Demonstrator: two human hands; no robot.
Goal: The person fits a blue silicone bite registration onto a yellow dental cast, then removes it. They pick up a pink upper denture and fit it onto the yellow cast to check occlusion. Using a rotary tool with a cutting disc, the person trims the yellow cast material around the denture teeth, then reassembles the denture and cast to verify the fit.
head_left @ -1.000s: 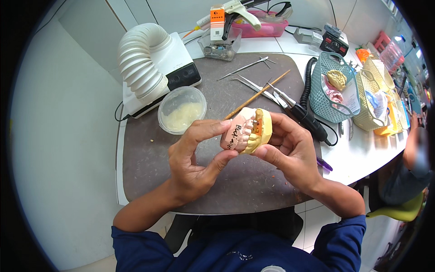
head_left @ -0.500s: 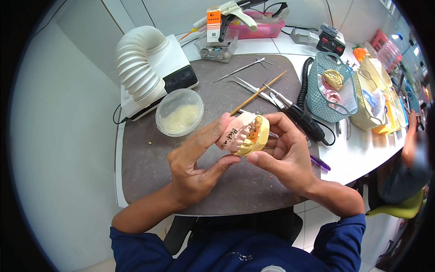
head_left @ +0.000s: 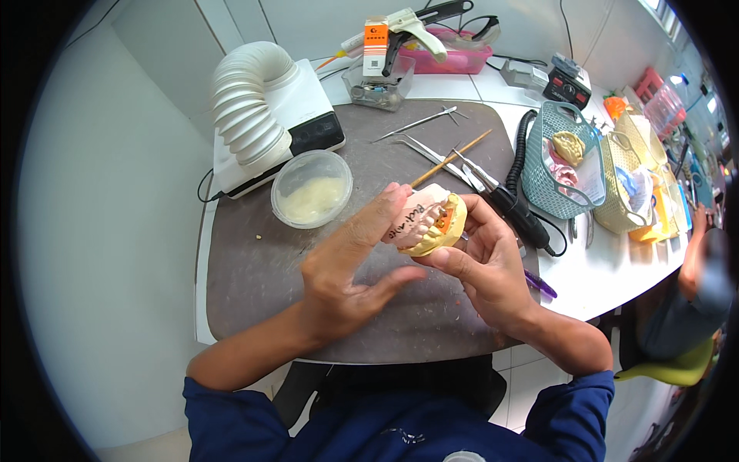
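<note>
A dental model, a pink cast (head_left: pixel 408 219) with handwriting and a row of teeth set against a yellow cast (head_left: pixel 450 223), is raised above the work board. My right hand (head_left: pixel 493 266) grips the yellow part, its thumb on the lower edge and its fingers curled behind. On the other side, my left hand (head_left: pixel 346 266) has its fingers stretched along the pink cast's edge, seemingly touching it. Its thumb stands apart from the model. An orange patch shows inside the yellow cast. Behind the model lie a wooden stick (head_left: pixel 454 156), metal tweezers (head_left: pixel 427 150) and a black handpiece (head_left: pixel 519 215).
At left are a tub of pale material (head_left: pixel 312 189) and a white machine with a ribbed hose (head_left: pixel 246 108). Baskets (head_left: pixel 550 181) stand at right, with a purple pen (head_left: pixel 540 283) nearer. A clear box (head_left: pixel 377 88) sits behind. Another person's arm (head_left: pixel 693 254) shows far right.
My left thumb has come away from the model and its fingers have straightened. The model, in my right hand, has tilted slightly. The whole view has shifted a little.
</note>
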